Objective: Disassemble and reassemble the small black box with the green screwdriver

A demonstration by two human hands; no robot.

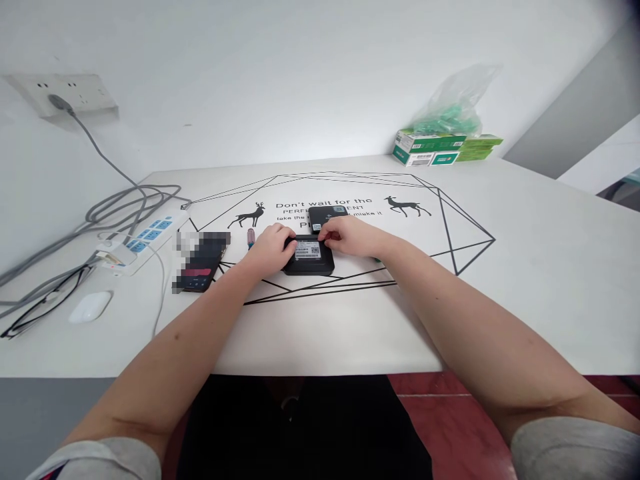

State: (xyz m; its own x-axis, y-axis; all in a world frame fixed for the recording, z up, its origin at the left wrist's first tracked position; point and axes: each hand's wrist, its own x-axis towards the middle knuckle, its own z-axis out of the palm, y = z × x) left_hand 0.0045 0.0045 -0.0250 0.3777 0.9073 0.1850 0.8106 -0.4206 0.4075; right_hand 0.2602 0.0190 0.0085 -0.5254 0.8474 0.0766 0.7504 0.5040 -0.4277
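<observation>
A flat black case (pixel 309 267) with a white printed label (pixel 307 250) lies before me on the printed mat. My left hand (pixel 273 251) grips its left edge, with the thumb on top. My right hand (pixel 349 237) has its fingers curled and pinched at the far right corner of the same case. Just behind is a black box (pixel 327 215) with small stickers, partly covered by my right hand. A screwdriver (pixel 251 235) with a reddish handle lies left of my left hand, its lower part hidden. Something small and green shows beside my right wrist; its kind is hidden.
To the left lie a phone (pixel 203 263), a white power strip (pixel 153 237) with coiled grey cables, glasses (pixel 47 301) and a white earbud case (pixel 91 307). Green and white boxes (pixel 430 148) under a plastic bag (pixel 453 107) stand against the wall at the back right.
</observation>
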